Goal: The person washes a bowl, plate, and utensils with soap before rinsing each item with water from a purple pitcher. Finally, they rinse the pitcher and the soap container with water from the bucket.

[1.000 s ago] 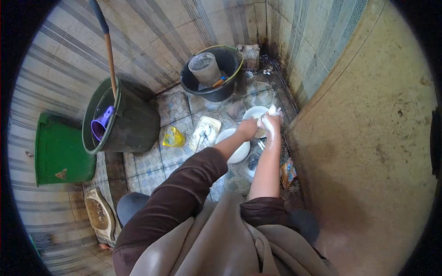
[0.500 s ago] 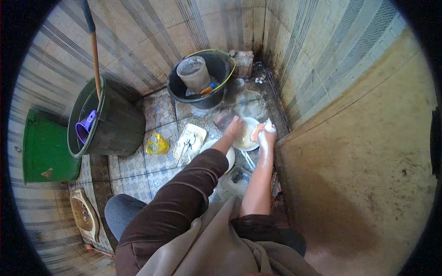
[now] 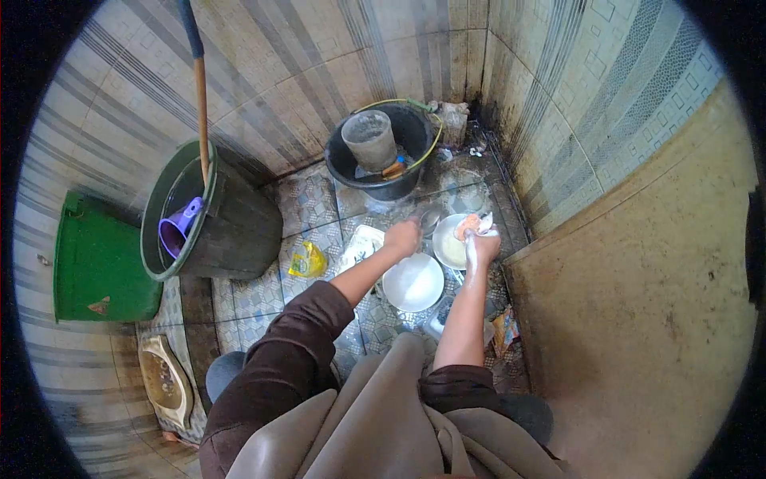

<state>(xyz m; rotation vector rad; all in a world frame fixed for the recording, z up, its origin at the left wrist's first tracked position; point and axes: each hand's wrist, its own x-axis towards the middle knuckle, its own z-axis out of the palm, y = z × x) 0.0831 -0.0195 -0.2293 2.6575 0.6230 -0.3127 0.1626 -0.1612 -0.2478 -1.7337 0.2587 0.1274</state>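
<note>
My right hand (image 3: 485, 246) clenched a pinkish sponge (image 3: 467, 227) above a bowl (image 3: 450, 254); I couldn't tell my left hand's (image 3: 403, 239) grasp, beside the tray (image 3: 368, 239).

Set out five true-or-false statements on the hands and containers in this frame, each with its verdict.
1. The right hand holds a sponge. True.
2. The yellow packet is on the floor. True.
3. The purple scoop is on the floor. False: it is in the tall bucket.
4. The grey cup is in the black basin. True.
5. The left hand is inside the black basin. False: it is outside, near the bowls.
</note>
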